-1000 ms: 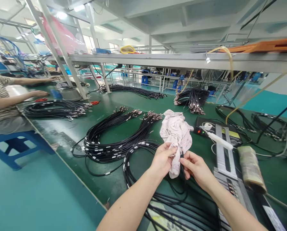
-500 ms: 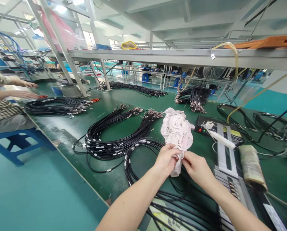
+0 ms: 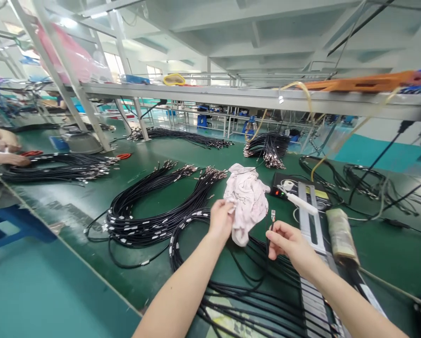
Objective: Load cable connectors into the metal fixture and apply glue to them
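Observation:
Pinched in my right hand (image 3: 284, 241) is a black cable (image 3: 268, 246), its metal connector end (image 3: 273, 215) pointing up above my fingers. My left hand (image 3: 222, 218) grips the left edge of a crumpled pale pink cloth (image 3: 247, 192), which rests on the green table. More black cables (image 3: 238, 287) run beneath both forearms, some in a loop with white labels. Left of the cloth lies a large curved bundle of black cables (image 3: 143, 225) with bare metal ends.
A metal slotted fixture (image 3: 311, 216), a black box with lit lamps (image 3: 284, 188) and a tape-wrapped roll (image 3: 341, 237) stand on the right. Farther cable bundles (image 3: 267, 148) lie behind. A shelf (image 3: 210, 97) crosses above. At far left a co-worker's hands (image 3: 9, 145) touch another bundle.
My hands have moved apart. The cable end, wrapped in the cloth before, now shows bare in my right hand, while my left hand keeps the cloth. The view has turned rightward.

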{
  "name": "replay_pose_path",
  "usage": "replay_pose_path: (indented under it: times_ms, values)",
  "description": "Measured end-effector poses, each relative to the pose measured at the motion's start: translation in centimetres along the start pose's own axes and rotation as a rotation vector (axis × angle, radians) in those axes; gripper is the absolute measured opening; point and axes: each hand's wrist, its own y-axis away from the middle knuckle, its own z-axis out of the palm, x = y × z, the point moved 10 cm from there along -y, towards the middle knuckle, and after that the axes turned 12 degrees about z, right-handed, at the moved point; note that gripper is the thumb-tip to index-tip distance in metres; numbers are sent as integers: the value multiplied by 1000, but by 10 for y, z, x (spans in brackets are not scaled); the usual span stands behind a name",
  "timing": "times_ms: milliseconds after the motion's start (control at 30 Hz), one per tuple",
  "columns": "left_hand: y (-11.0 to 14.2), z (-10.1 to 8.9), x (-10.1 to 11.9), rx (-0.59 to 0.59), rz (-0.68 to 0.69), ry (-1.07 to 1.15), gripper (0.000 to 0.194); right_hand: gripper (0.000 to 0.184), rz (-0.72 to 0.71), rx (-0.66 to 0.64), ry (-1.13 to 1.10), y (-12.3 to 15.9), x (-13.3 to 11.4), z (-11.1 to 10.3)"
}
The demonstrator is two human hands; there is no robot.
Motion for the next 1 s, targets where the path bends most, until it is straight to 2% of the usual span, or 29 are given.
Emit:
replay_pose_path:
  times_ms: [67,133,200,300,367,500,633,767,867,1000]
  values:
    - [-20,6,14,-42,81,-130,21,40,7,6,-41,2,2,-3]
    - [-31,20,25,-131,131,-274,29,41,-4,38,-66,3,2,-8]
    - [-28,34,31,-224,159,-410,34,42,-19,71,-82,4,0,-11]
    - [-3,47,38,-306,214,-519,26,42,-37,93,-100,6,-3,-12]
    - [20,57,34,-396,183,-398,20,41,-48,92,-103,7,-5,-12]
    - [66,80,13,-594,0,-78,24,39,-77,100,-88,10,-6,-9]
    - [84,86,2,-533,-72,119,30,37,-91,145,-34,10,-7,-7]
    - [92,88,4,-449,-99,240,36,33,-38,158,93,19,-13,-12]
    - [107,96,7,-484,-140,266,39,27,-5,157,192,39,-24,-30]
    - [142,115,3,-652,-219,215,37,34,-36,222,156,76,-34,-70]
